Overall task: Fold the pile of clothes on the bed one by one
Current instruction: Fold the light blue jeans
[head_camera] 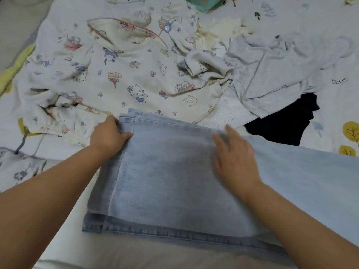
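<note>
Left hand pinches folded, faded denim jeans — right hand flat.

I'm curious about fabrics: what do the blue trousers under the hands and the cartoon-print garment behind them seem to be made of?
The blue trousers look like light-washed denim: faded blue, thick stitched hems and seams. The cartoon-print garment looks like soft cotton-like cloth, matte and rumpled, though its exact fibre cannot be told.

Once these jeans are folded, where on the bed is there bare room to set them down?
Bare sheet shows left of the jeans, under the left hand's forearm, and along the near edge of the bed. Another patch lies far right, past the black garment. Beyond the jeans it is crowded: cartoon-print pyjamas and grey top cover the bed.
</note>
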`<action>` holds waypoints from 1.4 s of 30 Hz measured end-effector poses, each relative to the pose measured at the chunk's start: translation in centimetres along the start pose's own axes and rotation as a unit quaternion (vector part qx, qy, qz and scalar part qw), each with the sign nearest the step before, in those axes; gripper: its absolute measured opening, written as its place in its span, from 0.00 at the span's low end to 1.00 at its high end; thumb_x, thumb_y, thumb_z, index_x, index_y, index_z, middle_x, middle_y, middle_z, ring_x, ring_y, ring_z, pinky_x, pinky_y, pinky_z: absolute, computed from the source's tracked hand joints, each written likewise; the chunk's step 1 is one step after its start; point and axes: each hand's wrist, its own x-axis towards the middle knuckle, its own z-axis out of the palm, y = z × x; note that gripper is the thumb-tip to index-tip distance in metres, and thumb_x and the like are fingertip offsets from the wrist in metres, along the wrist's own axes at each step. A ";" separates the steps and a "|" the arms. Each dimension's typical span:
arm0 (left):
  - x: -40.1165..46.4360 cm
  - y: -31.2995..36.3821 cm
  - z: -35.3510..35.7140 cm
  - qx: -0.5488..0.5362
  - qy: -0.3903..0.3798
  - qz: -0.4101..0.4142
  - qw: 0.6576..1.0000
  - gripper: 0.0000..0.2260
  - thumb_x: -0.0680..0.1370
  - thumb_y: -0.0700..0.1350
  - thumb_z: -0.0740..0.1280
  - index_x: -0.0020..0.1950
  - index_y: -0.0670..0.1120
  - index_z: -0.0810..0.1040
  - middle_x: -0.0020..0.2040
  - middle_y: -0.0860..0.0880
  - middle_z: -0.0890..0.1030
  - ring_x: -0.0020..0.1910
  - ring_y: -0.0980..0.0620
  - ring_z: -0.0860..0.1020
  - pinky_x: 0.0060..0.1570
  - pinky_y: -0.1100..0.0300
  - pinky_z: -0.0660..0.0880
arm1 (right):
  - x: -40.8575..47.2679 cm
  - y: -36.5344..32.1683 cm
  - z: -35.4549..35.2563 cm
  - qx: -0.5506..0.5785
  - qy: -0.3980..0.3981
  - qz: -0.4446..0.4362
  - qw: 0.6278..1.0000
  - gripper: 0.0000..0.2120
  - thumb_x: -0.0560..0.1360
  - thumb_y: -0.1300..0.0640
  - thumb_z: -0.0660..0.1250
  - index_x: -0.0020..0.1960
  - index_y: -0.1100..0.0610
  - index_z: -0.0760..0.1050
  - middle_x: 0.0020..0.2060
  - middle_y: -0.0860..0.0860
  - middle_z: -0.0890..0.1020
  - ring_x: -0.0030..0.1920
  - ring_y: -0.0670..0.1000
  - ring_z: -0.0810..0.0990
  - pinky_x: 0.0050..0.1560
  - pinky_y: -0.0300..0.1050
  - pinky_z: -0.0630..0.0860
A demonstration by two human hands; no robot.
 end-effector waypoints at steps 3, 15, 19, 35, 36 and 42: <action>-0.9 -1.0 -0.8 -0.052 0.072 0.007 0.996 0.16 0.75 0.46 0.69 0.56 0.38 0.70 0.51 0.39 0.79 0.52 0.39 0.75 0.45 0.54 0.67 | -1.8 -1.5 1.8 -0.045 -0.209 -0.044 0.976 0.38 0.70 0.40 0.33 0.77 0.52 0.51 0.76 0.57 0.52 0.75 0.60 0.52 0.72 0.59 0.52; -11.8 -6.9 -0.4 -0.022 -0.031 -0.043 0.998 0.18 0.76 0.57 0.62 0.42 0.42 0.68 0.35 0.49 0.73 0.38 0.45 0.72 0.37 0.55 0.64 | -10.2 -3.8 1.6 -0.012 -0.134 -0.065 0.989 0.27 0.70 0.43 0.54 0.62 0.58 0.72 0.59 0.62 0.78 0.58 0.63 0.79 0.51 0.60 0.77; -13.0 -8.1 0.4 -0.064 -0.045 -0.059 0.995 0.17 0.77 0.51 0.65 0.34 0.43 0.64 0.31 0.48 0.70 0.32 0.49 0.68 0.31 0.55 0.59 | -13.3 -3.6 2.5 -0.070 -0.147 -0.100 0.982 0.37 0.64 0.40 0.72 0.66 0.56 0.66 0.60 0.62 0.78 0.59 0.65 0.77 0.53 0.62 0.75; -14.1 -8.7 0.2 -0.202 -0.089 -0.170 0.961 0.15 0.75 0.50 0.68 0.46 0.37 0.77 0.44 0.38 0.79 0.37 0.43 0.74 0.34 0.55 0.67 | -15.7 -2.4 3.1 -0.040 -0.108 -0.070 0.991 0.46 0.43 0.59 0.84 0.59 0.62 0.74 0.51 0.62 0.82 0.48 0.66 0.82 0.42 0.57 0.80; -14.2 -8.6 -0.4 -0.216 -0.082 -0.163 0.959 0.13 0.75 0.49 0.69 0.44 0.37 0.77 0.43 0.38 0.79 0.36 0.44 0.73 0.33 0.56 0.67 | -15.4 -2.4 2.7 -0.030 -0.097 -0.070 0.992 0.42 0.42 0.60 0.84 0.55 0.63 0.78 0.47 0.62 0.83 0.44 0.65 0.83 0.37 0.53 0.81; -16.2 -10.6 -3.5 -0.175 0.023 -0.132 0.975 0.12 0.75 0.46 0.69 0.40 0.38 0.73 0.36 0.38 0.77 0.34 0.41 0.75 0.36 0.49 0.75 | -16.7 -4.4 1.8 -0.014 -0.016 -0.112 0.994 0.18 0.63 0.60 0.65 0.51 0.63 0.81 0.44 0.59 0.84 0.40 0.61 0.84 0.34 0.48 0.80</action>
